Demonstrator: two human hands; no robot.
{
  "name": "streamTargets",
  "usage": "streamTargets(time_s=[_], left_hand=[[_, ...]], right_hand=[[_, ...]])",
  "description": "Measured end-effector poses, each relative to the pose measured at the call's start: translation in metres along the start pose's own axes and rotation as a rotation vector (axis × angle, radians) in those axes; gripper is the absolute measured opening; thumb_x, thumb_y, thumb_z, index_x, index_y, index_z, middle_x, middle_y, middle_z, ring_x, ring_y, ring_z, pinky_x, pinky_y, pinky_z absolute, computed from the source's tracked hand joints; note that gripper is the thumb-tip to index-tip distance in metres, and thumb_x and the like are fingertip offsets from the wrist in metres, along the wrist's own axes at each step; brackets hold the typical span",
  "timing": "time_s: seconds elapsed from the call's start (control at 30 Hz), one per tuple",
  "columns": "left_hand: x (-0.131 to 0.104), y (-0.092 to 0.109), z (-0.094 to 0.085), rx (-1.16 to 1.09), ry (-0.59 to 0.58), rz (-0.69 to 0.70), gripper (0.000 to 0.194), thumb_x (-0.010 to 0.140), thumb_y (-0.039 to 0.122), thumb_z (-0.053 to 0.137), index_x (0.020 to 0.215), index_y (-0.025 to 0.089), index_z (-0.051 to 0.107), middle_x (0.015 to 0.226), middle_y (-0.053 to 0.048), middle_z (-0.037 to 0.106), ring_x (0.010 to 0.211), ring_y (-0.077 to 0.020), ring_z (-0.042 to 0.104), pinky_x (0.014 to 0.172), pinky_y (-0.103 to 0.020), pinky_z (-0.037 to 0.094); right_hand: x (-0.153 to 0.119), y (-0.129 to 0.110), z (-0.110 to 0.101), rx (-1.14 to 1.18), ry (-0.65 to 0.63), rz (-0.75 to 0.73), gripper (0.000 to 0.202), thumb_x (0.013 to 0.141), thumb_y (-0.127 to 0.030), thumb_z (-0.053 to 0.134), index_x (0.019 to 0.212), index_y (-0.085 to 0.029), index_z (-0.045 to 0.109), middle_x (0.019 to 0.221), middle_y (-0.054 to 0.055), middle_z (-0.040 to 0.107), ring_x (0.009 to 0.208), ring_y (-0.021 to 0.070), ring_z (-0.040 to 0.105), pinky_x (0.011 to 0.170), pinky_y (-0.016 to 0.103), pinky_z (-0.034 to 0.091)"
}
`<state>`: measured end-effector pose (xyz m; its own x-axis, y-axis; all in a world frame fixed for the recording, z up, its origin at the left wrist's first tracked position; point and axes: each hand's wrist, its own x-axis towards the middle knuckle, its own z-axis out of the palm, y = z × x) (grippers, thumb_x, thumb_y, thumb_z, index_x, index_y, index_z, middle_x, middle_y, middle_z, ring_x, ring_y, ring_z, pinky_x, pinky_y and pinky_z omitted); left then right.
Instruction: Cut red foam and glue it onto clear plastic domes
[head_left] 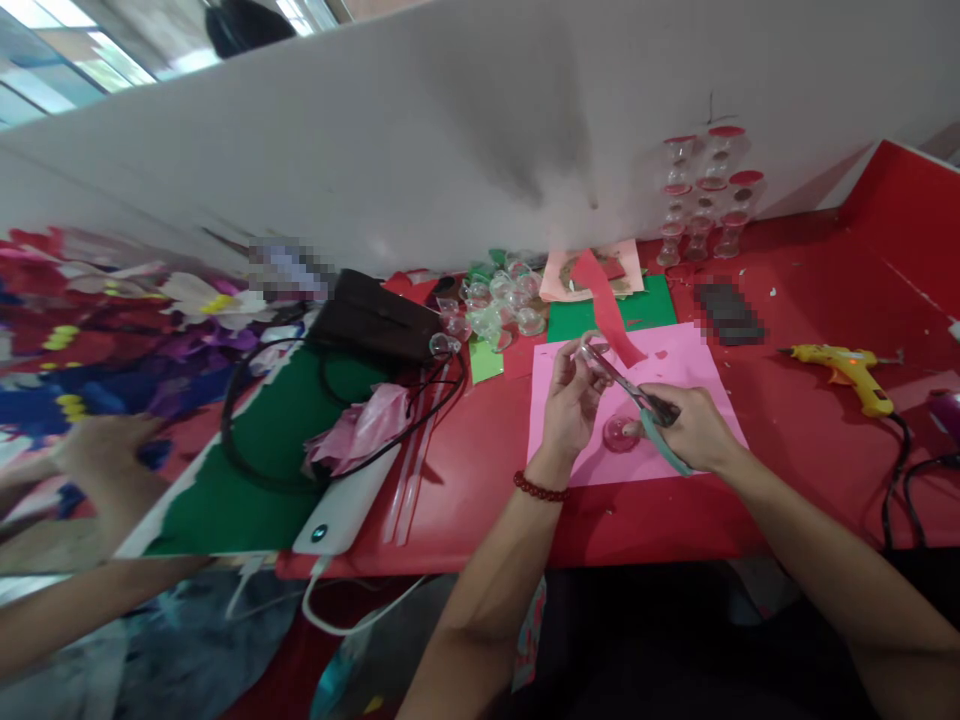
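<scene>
Beyond scissors [628, 387], red strip [606, 302] overlaps pink sheet [697, 365]; glue gun [844, 367] right.

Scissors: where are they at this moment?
In the head view, right of centre: the scissors are in the right hand, over the pink sheet, their blades pointing toward the left hand.

- Near middle, scissors [645, 396] bar the space over pink paper [691, 356].
- We can pass between that paper and the yellow glue gun [846, 364].
- Far right, stacked clear cups [699, 240] block us.
</scene>
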<state>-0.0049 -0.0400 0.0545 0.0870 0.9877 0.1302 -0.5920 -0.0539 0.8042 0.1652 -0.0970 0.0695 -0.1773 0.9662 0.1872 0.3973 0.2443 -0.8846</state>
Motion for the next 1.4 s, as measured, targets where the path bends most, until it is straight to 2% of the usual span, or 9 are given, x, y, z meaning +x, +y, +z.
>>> streamTargets(time_s=[0.1, 0.27, 0.53, 0.77, 0.87, 0.97, 1.07, 1.2, 1.4], left_hand=[[-0.0006, 0.0001, 0.001, 0.027, 0.017, -0.003, 0.023, 0.084, 0.035, 0.077, 0.103, 0.03, 0.064, 0.117, 0.001, 0.069, 0.088, -0.0108, 0.065, 0.077, -0.024, 0.052], [-0.0002, -0.0001, 0.0, 0.018, 0.023, -0.001, 0.029, 0.081, 0.035, 0.08, 0.103, 0.03, 0.062, 0.115, 0.001, 0.07, 0.085, -0.0103, 0.063, 0.078, -0.024, 0.052], [0.0012, -0.002, 0.0008, -0.016, -0.012, 0.035, 0.031, 0.078, 0.033, 0.082, 0.102, 0.03, 0.062, 0.116, 0.002, 0.07, 0.079, -0.0086, 0.063, 0.082, -0.027, 0.053], [0.0038, -0.0009, -0.0026, -0.037, -0.006, 0.023, 0.028, 0.082, 0.032, 0.079, 0.105, 0.031, 0.063, 0.114, 0.002, 0.07, 0.08, -0.0085, 0.064, 0.08, -0.025, 0.053], [0.0046, -0.0009, -0.0047, -0.042, -0.003, 0.032, 0.029, 0.082, 0.028, 0.079, 0.106, 0.032, 0.063, 0.116, 0.003, 0.069, 0.087, -0.0087, 0.066, 0.087, -0.026, 0.053], [0.0045, -0.0011, -0.005, -0.01, 0.0, 0.037, 0.03, 0.082, 0.026, 0.079, 0.107, 0.033, 0.063, 0.121, 0.003, 0.068, 0.091, -0.0093, 0.066, 0.092, -0.028, 0.053], [0.0042, -0.002, -0.0047, -0.01, -0.006, 0.045, 0.03, 0.082, 0.027, 0.079, 0.107, 0.033, 0.063, 0.124, 0.002, 0.068, 0.096, -0.0107, 0.067, 0.093, -0.029, 0.052], [0.0042, -0.0029, -0.0048, -0.04, -0.001, 0.046, 0.033, 0.079, 0.028, 0.081, 0.106, 0.032, 0.063, 0.123, 0.001, 0.069, 0.1, -0.0119, 0.066, 0.095, -0.029, 0.052], [0.0052, -0.002, -0.0054, -0.025, 0.023, 0.051, 0.032, 0.079, 0.024, 0.082, 0.104, 0.032, 0.063, 0.12, 0.003, 0.069, 0.088, -0.0079, 0.066, 0.093, -0.028, 0.053]], right_hand=[[-0.0007, 0.0008, 0.0017, 0.028, -0.019, -0.004, 0.027, 0.079, -0.039, 0.071, 0.071, -0.018, 0.055, 0.062, -0.005, 0.037, 0.059, 0.0093, 0.03, 0.052, 0.022, 0.03], [-0.0031, 0.0026, 0.0057, 0.137, -0.045, 0.049, 0.027, 0.077, -0.041, 0.074, 0.078, -0.017, 0.063, 0.066, -0.004, 0.046, 0.059, 0.0093, 0.037, 0.054, 0.022, 0.036], [-0.0016, 0.0011, 0.0076, 0.25, -0.031, 0.079, 0.041, 0.072, -0.054, 0.079, 0.075, -0.016, 0.064, 0.063, -0.003, 0.05, 0.057, 0.0101, 0.045, 0.057, 0.023, 0.044], [0.0009, 0.0037, 0.0036, 0.111, 0.003, 0.057, 0.037, 0.071, -0.049, 0.081, 0.084, -0.016, 0.07, 0.064, -0.004, 0.049, 0.058, 0.0101, 0.041, 0.055, 0.023, 0.04], [-0.0002, 0.002, 0.0018, 0.039, 0.025, 0.053, 0.037, 0.071, -0.045, 0.081, 0.092, -0.016, 0.072, 0.063, -0.004, 0.049, 0.057, 0.0098, 0.039, 0.053, 0.023, 0.037], [-0.0011, 0.0013, 0.0019, 0.016, 0.048, 0.045, 0.033, 0.07, -0.043, 0.081, 0.089, -0.016, 0.073, 0.061, -0.005, 0.05, 0.055, 0.0094, 0.038, 0.051, 0.023, 0.034], [-0.0014, 0.0005, 0.0034, 0.117, 0.024, 0.066, 0.029, 0.069, -0.041, 0.082, 0.084, -0.018, 0.073, 0.064, -0.004, 0.058, 0.055, 0.0106, 0.046, 0.052, 0.023, 0.04], [-0.0016, -0.003, 0.0047, 0.274, -0.025, 0.12, 0.032, 0.066, -0.043, 0.085, 0.082, -0.017, 0.072, 0.067, -0.002, 0.066, 0.06, 0.0149, 0.059, 0.057, 0.026, 0.051], [-0.0034, -0.0032, 0.006, 0.325, -0.057, 0.13, 0.037, 0.072, -0.05, 0.08, 0.087, -0.017, 0.073, 0.072, 0.002, 0.073, 0.065, 0.0214, 0.071, 0.063, 0.032, 0.059]])
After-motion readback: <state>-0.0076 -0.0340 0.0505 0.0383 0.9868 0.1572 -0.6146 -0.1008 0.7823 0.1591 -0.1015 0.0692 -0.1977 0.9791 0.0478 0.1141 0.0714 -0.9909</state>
